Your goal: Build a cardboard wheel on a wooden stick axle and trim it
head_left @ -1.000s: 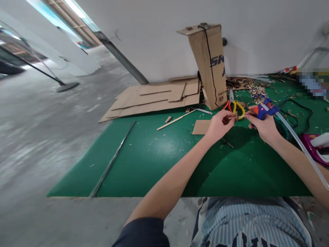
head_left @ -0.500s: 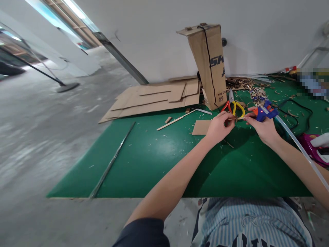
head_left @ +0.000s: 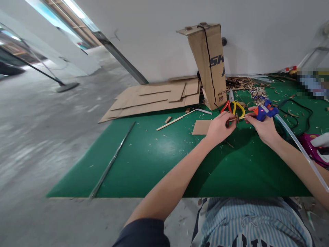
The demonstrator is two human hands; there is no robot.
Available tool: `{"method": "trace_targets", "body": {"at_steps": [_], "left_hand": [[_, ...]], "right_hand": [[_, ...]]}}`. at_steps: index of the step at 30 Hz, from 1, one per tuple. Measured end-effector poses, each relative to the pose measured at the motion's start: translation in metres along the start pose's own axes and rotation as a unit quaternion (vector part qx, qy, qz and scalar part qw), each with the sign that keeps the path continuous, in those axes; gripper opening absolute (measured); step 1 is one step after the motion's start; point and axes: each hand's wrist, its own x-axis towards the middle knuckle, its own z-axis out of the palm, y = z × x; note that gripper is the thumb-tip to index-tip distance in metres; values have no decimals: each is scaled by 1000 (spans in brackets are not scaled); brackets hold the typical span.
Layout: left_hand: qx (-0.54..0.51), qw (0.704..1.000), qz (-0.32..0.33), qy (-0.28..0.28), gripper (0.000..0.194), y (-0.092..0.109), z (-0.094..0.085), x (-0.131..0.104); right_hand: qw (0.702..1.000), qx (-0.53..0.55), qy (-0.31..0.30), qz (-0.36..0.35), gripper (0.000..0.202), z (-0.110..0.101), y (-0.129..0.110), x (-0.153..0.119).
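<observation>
Between my two hands runs a thin wooden stick (head_left: 241,118) with a small brown piece (head_left: 237,117) on it. My left hand (head_left: 220,127) pinches the stick's left end. The fingertips of my right hand (head_left: 262,126) are closed on its right end. A blue and orange glue gun (head_left: 266,110) rests against my right hand, a long clear glue stick (head_left: 295,140) sticking out of its back; how it is held is partly hidden. Just behind my hands lie scissors with red and yellow handles (head_left: 241,109). A small cardboard square (head_left: 201,127) is left of my left hand.
A tall cardboard box (head_left: 210,65) stands at the back of the green table (head_left: 159,154), beside flat cardboard sheets (head_left: 154,97). Wood scraps (head_left: 244,83) lie behind. A magenta device (head_left: 311,149) and a black cable (head_left: 308,109) are at right, a clear strip (head_left: 113,159) at left.
The small brown piece between my hands has tilted and shifted slightly right. My left hand has moved a little to the right; my right hand is nearly unchanged.
</observation>
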Motion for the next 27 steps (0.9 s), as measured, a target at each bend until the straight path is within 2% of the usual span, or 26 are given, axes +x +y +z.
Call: {"method": "trace_targets", "body": {"at_steps": [7,18,27], "left_hand": [[-18,1000,0,-3,9,2,-1,1],[19,999,-5,-31,12,3,-3,0],[45,999,-10,-20,13,6,-2,-2]], "right_hand": [[1000,8,2,4,34,0,0,-1],[1000,0,1,9,35,1,1,-2],[1000,6,6,7,34,1,0,-1]]}}
